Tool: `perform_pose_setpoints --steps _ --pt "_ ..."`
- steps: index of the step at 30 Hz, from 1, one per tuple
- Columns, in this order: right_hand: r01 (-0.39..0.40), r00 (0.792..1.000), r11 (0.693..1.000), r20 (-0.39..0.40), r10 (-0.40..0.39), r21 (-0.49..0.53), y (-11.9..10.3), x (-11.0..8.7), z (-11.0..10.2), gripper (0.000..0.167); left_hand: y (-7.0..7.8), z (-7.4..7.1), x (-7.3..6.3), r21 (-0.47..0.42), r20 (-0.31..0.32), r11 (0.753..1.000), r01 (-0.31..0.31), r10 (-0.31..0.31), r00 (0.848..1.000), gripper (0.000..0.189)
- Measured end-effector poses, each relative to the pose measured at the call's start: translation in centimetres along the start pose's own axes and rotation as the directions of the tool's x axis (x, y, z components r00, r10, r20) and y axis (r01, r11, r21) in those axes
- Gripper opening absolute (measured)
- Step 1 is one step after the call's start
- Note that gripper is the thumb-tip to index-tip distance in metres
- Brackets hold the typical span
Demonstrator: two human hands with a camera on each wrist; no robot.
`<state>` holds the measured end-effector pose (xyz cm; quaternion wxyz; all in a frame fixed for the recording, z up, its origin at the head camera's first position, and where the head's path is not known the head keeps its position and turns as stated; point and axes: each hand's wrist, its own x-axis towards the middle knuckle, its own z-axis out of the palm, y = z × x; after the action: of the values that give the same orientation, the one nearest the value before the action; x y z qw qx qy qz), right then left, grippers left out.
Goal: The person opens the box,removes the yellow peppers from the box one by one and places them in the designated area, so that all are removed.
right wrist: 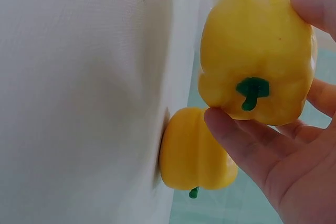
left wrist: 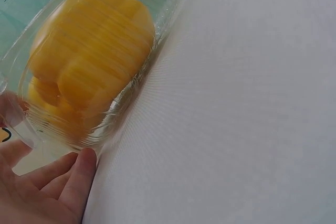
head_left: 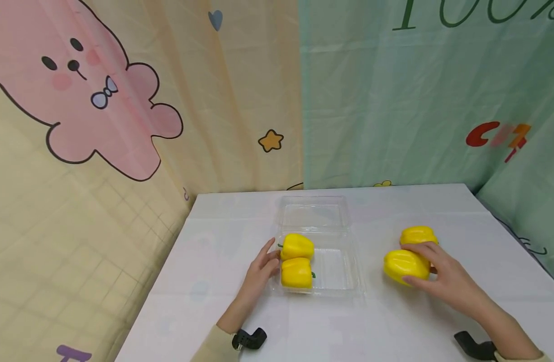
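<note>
My right hand (head_left: 449,279) grips a yellow bell pepper (head_left: 405,265) between thumb and fingers. The right wrist view shows this pepper (right wrist: 257,51) held above the table, its green stem toward the camera. Just behind it, another yellow pepper (head_left: 419,235) lies on the table. Two more yellow peppers, one farther (head_left: 297,246) and one nearer (head_left: 297,273), sit along the left side of an open clear plastic box (head_left: 336,269). At the box's left edge is my left hand (head_left: 259,271); in the left wrist view its fingertips (left wrist: 86,158) touch the clear wall.
The box's clear lid (head_left: 313,212) lies folded back toward the rear of the white table (head_left: 204,301). Printed curtains (head_left: 241,100) hang behind the table and along its sides. Each wrist carries a black strap mount (head_left: 250,339).
</note>
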<state>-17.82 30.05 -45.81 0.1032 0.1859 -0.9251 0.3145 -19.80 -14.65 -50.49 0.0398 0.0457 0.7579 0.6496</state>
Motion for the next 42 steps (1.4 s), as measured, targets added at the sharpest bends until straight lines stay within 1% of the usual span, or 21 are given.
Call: perform_pose_setpoints --steps 4,8,17,20,23,28,30,33,36,42 --pt "-0.03 1.0 1.0 0.006 0.03 0.007 0.2 -0.1 -0.2 0.069 0.1 0.0 0.1 0.003 -0.001 1.0 -0.009 0.009 1.0 0.057" --pt "-0.04 0.999 0.999 0.002 0.04 0.001 0.5 -0.2 -0.3 0.069 0.1 0.0 0.1 -0.004 0.0 1.0 -0.014 0.014 1.0 0.057" --pt "-0.054 0.998 0.998 -0.014 0.053 -0.031 0.9 -0.7 -0.8 0.067 1.1 0.0 -0.2 0.007 0.012 1.0 0.005 -0.005 1.0 0.058" --pt "-0.045 0.999 0.998 -0.026 0.044 -0.036 1.0 -0.7 -1.0 0.066 1.0 0.0 -0.1 0.006 0.011 1.0 -0.001 0.001 1.0 0.058" --pt "-0.037 0.999 0.998 -0.033 0.036 -0.041 1.1 -0.8 -1.1 0.067 0.6 0.0 0.0 0.001 0.007 1.0 -0.009 0.009 1.0 0.059" --pt "-0.034 0.999 0.997 -0.028 0.032 -0.074 1.3 -0.8 -1.4 0.068 0.0 -0.1 0.1 -0.018 0.007 1.0 -0.013 0.013 1.0 0.059" --pt "-0.037 0.999 0.996 -0.026 0.035 -0.084 1.4 -0.8 -1.5 0.068 -0.1 -0.1 0.1 -0.015 0.009 1.0 -0.02 0.02 1.0 0.059" --pt "-0.035 0.999 0.994 -0.029 0.032 -0.104 1.6 -0.9 -1.6 0.068 -0.1 -0.1 0.1 -0.003 0.005 1.0 -0.014 0.014 1.0 0.058" --pt "-0.017 0.999 0.991 -0.04 0.011 -0.132 1.8 -1.0 -1.7 0.067 -0.1 0.0 0.1 0.01 0.0 1.0 -0.009 0.009 1.0 0.058" --pt "0.035 0.997 0.981 -0.06 -0.047 -0.19 2.2 -1.2 -1.9 0.065 0.0 0.0 0.0 0.007 -0.007 1.0 -0.01 0.011 1.0 0.058"
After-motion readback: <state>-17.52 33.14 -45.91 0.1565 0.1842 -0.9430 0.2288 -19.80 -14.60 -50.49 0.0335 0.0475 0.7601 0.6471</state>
